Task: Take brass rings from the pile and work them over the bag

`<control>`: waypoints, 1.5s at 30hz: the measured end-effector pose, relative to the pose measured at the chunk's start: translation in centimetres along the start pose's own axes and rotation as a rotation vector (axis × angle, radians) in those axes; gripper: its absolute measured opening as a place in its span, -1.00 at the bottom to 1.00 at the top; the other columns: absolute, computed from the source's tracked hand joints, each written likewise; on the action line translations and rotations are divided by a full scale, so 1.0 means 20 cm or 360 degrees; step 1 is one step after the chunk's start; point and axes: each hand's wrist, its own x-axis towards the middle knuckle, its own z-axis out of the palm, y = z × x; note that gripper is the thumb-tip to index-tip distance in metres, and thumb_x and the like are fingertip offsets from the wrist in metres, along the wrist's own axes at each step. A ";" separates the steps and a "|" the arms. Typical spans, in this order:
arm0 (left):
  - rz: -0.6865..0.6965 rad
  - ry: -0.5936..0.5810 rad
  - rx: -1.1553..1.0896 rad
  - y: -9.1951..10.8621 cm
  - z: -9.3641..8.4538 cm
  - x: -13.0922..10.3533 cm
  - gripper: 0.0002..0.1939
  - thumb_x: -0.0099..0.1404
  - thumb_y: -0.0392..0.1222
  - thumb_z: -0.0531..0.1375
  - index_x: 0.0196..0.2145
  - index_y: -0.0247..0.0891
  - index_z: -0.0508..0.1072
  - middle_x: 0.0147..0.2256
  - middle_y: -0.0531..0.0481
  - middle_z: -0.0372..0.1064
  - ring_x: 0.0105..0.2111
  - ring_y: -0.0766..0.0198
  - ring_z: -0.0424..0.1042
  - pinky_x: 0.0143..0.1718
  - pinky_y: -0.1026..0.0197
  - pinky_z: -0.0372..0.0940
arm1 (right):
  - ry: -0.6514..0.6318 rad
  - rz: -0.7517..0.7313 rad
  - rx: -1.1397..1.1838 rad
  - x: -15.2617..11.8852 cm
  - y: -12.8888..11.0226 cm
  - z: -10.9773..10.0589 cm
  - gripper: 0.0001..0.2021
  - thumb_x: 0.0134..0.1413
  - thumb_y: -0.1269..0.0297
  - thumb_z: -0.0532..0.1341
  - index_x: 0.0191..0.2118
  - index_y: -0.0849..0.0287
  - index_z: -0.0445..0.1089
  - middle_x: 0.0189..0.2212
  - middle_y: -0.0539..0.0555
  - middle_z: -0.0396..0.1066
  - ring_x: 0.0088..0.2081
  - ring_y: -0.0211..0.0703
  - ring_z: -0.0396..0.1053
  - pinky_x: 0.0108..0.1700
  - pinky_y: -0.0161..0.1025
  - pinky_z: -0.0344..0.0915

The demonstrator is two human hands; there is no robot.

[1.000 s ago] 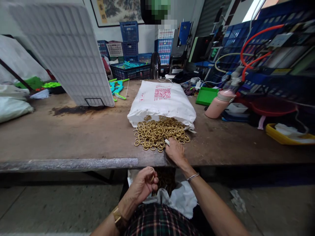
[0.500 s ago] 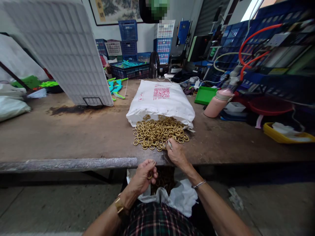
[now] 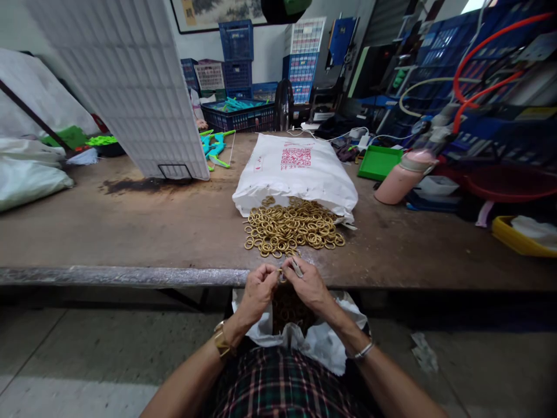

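My left hand (image 3: 260, 290) pinches a small brass-coloured ring (image 3: 282, 277) at the table's front edge. My right hand (image 3: 308, 284) meets it there, its fingertips closed at the same ring. A small flat grey metal tool (image 3: 297, 267) sticks out from the right fingers; its exact kind is hard to tell. Just beyond both hands lies a heap of brass-coloured rings (image 3: 291, 227), spilling from the open mouth of a white sack (image 3: 278, 165) with red print. Below the hands, in my lap, an opened white bag (image 3: 333, 342) holds more rings in shadow.
A pale ribbed panel (image 3: 117, 87) stands at the left, near turquoise and green plastic pieces (image 3: 215, 148). To the right are a green tray (image 3: 379, 163), a pink bottle (image 3: 400, 179) and a yellow tray (image 3: 522, 237). Stacked crates (image 3: 237, 52) fill the back.
My right hand has drawn back from the ring heap to the table edge. My left hand has risen slightly and met it, both now at one ring. The camera view has shifted.
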 end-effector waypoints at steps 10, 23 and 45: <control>0.0404 0.0172 0.0335 -0.01 0.00 -0.04 -0.81 0.19 -0.12 0.08 -0.46 -0.29 0.32 -0.57 0.09 0.27 -0.54 0.40 0.21 -0.45 0.34 0.12 | -0.0254 0.0687 0.0728 -0.03 0.03 0.09 -0.63 0.03 -0.01 -0.02 -0.60 0.16 0.15 -0.80 -0.19 -0.07 -0.76 -0.44 -0.20 -0.71 -0.40 -0.24; -0.0091 -0.0114 -0.0155 -0.02 -0.03 -0.06 -0.66 0.09 0.08 0.14 -0.50 -0.28 0.23 -0.69 0.20 0.09 -0.75 0.53 -0.08 -0.72 0.38 -0.18 | -0.0058 0.0225 0.0274 0.01 0.01 0.07 -0.80 -0.05 0.19 0.06 -0.55 0.19 0.23 -0.64 -0.10 0.16 -0.55 -0.35 0.11 -0.46 -0.38 0.08; 0.0115 -0.0047 0.0073 -0.04 -0.04 -0.06 -0.66 0.15 0.07 0.09 -0.50 -0.28 0.21 -0.63 0.16 0.08 -0.68 0.50 -0.02 -0.66 0.39 -0.09 | -0.0270 -0.0133 -0.0865 -0.07 0.05 0.07 -0.75 -0.13 0.51 -0.02 -0.32 0.16 0.29 -0.49 0.03 0.39 -0.45 -0.24 0.28 -0.41 -0.36 0.00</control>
